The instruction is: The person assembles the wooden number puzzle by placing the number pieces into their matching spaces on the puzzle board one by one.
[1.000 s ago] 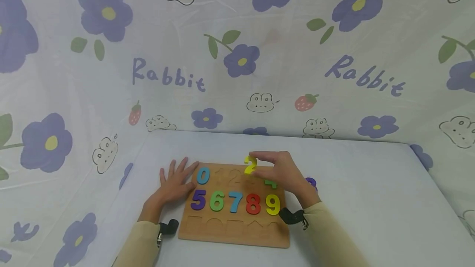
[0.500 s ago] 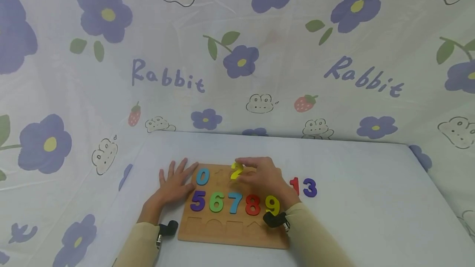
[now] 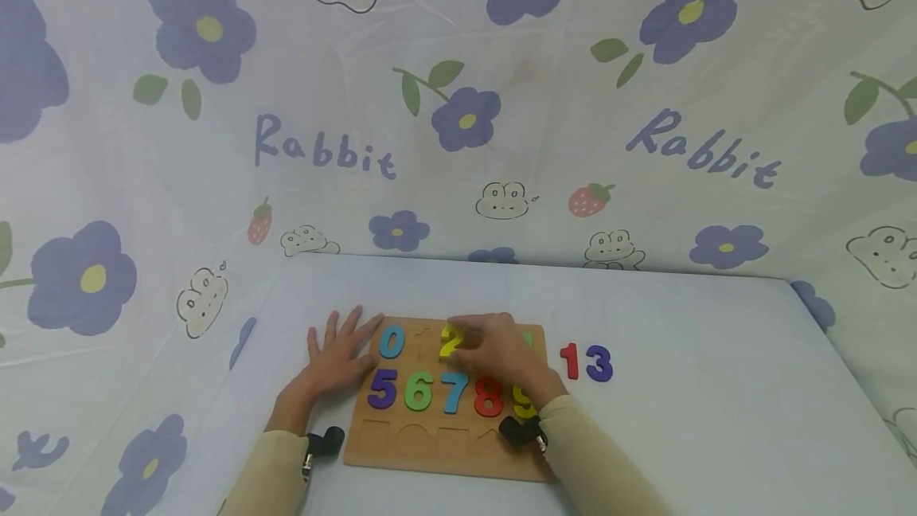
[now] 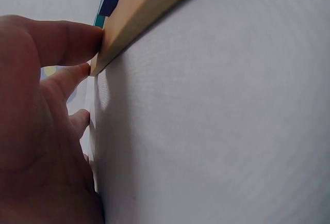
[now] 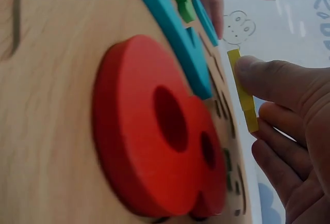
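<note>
A wooden number puzzle board (image 3: 392, 444) lies on the white table. My right hand (image 3: 497, 349) pinches a yellow number 2 piece (image 3: 450, 342) between thumb and fingers over the board's top row; the right wrist view shows the yellow piece (image 5: 242, 90) edge-on, slightly above the board. My left hand (image 3: 338, 361) rests at the board's left edge with fingers spread, its thumb (image 4: 72, 42) touching the board's side. Seated in the board are a blue 0 (image 3: 392, 342), a purple 5 (image 3: 383, 388), a green 6 (image 3: 419, 391), a blue 7 (image 3: 454, 393) and a red 8 (image 3: 489, 396).
A red number 1 (image 3: 569, 361) and a purple number 3 (image 3: 598, 363) lie on the table right of the board. The yellow 9 (image 3: 525, 403) and a green piece (image 3: 528, 338) are partly hidden by my right hand. A flower-printed cloth (image 3: 458, 62) hangs behind.
My right hand has moved left and down with the yellow 2, from the upper right of the top row to beside the 1 slot. The red 1 has come into view. My left hand stays put.
</note>
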The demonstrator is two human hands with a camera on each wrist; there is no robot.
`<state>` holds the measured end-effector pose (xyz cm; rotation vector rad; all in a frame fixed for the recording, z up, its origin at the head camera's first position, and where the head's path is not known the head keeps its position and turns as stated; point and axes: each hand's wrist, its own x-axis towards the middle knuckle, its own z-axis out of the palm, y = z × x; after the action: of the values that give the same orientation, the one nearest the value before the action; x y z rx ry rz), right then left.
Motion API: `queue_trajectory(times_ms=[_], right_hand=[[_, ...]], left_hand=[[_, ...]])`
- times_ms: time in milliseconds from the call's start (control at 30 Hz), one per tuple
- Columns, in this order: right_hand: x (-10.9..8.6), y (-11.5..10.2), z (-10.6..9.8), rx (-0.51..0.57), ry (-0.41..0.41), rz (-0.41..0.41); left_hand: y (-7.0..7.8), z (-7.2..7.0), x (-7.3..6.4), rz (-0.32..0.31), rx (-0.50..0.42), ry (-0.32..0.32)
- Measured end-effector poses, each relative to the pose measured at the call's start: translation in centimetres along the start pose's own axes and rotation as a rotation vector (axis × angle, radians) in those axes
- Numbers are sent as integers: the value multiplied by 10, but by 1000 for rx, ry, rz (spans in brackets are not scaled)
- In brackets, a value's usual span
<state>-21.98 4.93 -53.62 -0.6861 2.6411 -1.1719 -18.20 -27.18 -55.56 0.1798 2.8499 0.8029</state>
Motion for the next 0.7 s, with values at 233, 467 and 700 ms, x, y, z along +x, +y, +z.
queue_trajectory(times_ms=[233, 467, 700], right_hand=[[2, 7, 6, -72, 11, -37], [2, 2, 11, -99, 27, -43], [2, 3, 14, -141, 28, -38]], left_hand=[[-5, 5, 2, 27, -23, 35], [-2, 2, 1, 0, 1, 2], [-7, 7, 5, 18, -27, 24]])
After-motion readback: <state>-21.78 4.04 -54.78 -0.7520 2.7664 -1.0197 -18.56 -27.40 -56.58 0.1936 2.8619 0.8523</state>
